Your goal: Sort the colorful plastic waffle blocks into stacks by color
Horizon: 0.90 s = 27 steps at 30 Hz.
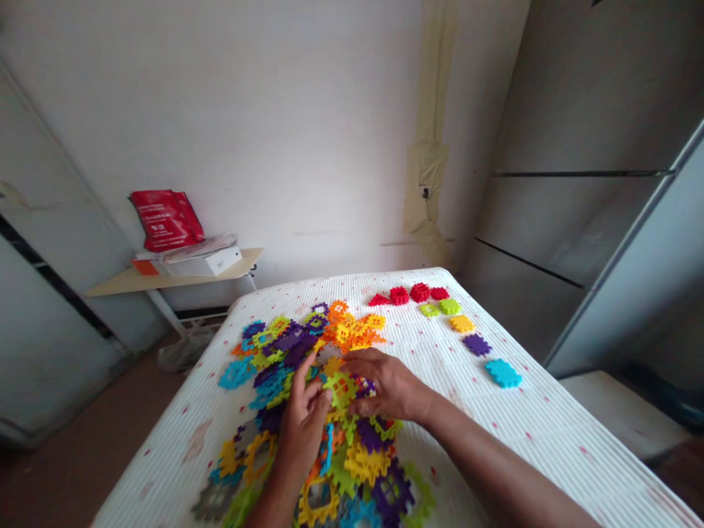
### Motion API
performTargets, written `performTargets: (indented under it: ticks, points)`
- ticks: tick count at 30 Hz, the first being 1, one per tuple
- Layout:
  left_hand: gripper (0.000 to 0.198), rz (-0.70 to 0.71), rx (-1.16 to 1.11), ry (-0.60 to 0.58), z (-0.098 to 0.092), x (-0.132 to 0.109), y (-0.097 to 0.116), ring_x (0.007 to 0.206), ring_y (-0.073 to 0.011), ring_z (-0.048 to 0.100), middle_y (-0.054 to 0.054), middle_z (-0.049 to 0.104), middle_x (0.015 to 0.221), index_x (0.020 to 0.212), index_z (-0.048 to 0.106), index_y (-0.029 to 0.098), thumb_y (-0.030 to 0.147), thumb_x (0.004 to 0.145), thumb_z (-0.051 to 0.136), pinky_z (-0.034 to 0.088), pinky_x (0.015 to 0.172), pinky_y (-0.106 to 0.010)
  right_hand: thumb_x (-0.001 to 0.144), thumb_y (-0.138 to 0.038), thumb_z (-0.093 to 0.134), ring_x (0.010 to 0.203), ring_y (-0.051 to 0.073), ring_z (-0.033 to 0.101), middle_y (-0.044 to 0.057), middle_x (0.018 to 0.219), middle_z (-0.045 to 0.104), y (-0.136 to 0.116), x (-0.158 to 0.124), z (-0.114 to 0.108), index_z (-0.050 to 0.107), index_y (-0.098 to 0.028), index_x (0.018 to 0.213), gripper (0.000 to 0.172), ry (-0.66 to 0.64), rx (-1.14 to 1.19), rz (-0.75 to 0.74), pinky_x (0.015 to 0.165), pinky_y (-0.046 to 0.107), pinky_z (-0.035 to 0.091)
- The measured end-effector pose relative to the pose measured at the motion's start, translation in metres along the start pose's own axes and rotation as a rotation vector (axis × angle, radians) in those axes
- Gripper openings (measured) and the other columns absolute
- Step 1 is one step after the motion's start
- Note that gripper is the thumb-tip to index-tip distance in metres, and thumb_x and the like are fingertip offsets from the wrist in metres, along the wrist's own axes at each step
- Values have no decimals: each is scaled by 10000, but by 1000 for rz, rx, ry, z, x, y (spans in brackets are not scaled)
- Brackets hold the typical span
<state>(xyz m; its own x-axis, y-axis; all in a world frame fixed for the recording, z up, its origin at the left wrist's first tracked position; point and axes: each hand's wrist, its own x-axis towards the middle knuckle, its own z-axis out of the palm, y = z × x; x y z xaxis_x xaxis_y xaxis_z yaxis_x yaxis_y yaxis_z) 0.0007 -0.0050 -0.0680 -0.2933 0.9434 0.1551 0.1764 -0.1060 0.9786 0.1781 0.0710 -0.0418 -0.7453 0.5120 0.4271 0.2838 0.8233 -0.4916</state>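
Table edges: the white cloth ran to a far edge with rounded corners and sloped off to left and right; the pile covered the middle and ran toward the near end, out of view at the bottom; a band of cloth showed between the pile and the left edge, a broader one on the right, crossed by the right forearm; the line of sorted pieces stood near the far right edge, red pieces first, then green pieces, a yellow piece, a purple piece and a blue piece, well apart from both hands.

Hands: left hand at the pile, index finger extended, thumb parted from it, the others partly bent; right hand over the pile, fingers curved, thumb lower and apart from them; could not tell whether either gripped anything.

Green plate: between the hands, on or just above the pile; flat, squarish, light green, edges notched, small openings through its middle; neighbouring pieces were yellow, orange, purple, blue, green and grey, overlapping at mixed angles, many with window-like cut-outs.
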Motion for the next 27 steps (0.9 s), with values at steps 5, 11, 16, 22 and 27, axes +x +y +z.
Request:
performTargets:
  ticks: [5, 11, 16, 22, 27]
  points:
    - [674, 17, 23, -5, -3, 2, -4, 861, -204, 610, -44, 616, 949, 1395, 340, 286, 467, 786, 566, 492, 688, -279, 804, -456, 600, 985, 239, 561, 112, 1153, 617, -29, 5, 8, 574, -179, 1166, 456, -60, -287, 113, 839, 352, 447]
    - [683, -3, 13, 15, -1, 1, -4, 1039, -230, 585, -65, 580, 1192, 1400, 323, 315, 467, 786, 578, 496, 828, -319, 780, -493, 608, 864, 234, 556, 90, 944, 647, -36, 4, 12, 579, -179, 1038, 408, -74, -419, 252, 706, 331, 441]
    - [695, -7, 17, 40, -1, 3, -9, 1107, -229, 567, -62, 432, 1409, 1378, 341, 333, 476, 754, 613, 487, 883, -319, 779, -414, 617, 843, 232, 557, 86, 909, 648, -45, 5, 20, 576, -172, 988, 322, -71, -448, 271, 697, 330, 442]
    - [832, -94, -102, -40, -1, 5, -18, 846, -211, 659, -35, 680, 890, 1437, 232, 275, 511, 743, 626, 536, 776, -326, 786, -331, 605, 901, 217, 571, 75, 963, 670, -1, 4, -14, 612, -190, 1021, 274, 66, -510, 423, 790, 314, 432]
    - [742, -103, -107, -52, 2, 4, -17, 803, -208, 664, -30, 692, 830, 1356, 416, 235, 526, 712, 642, 535, 772, -314, 838, -283, 529, 1015, 214, 588, 105, 1131, 640, 79, -11, -63, 592, -174, 1155, 341, 231, -621, 909, 818, 290, 430]
